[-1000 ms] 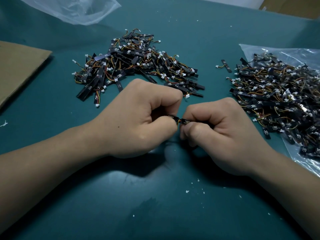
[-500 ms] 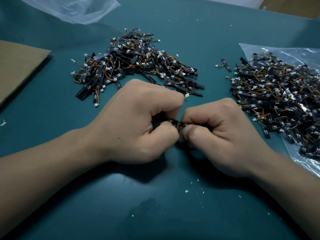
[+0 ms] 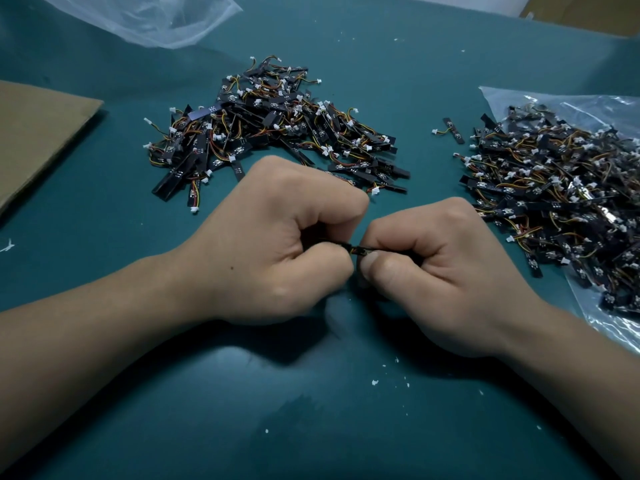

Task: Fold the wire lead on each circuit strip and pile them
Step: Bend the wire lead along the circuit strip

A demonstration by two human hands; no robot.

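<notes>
**One strip pinched between two fists**

The curled fingers (image 3: 330, 268) of the left hand (image 3: 277, 237) and right hand (image 3: 446, 275) pinch one thin black circuit strip (image 3: 356, 250) between them, over the teal counter (image 3: 311, 427). Behind the hands lies a heap of wired black strips (image 3: 277, 133). At the right a second heap (image 3: 554, 202) rests on a clear plastic bag (image 3: 554, 102).

Forearms enter from the lower corners. At frame centre the left hand (image 3: 277, 244) and right hand (image 3: 446, 271), fingers curled, knuckles up, thumb tips almost touching, pinch one circuit strip (image 3: 356, 250) between them.

Glossy teal tabletop (image 3: 173, 393), clear plastic bag (image 3: 519, 102)
</notes>
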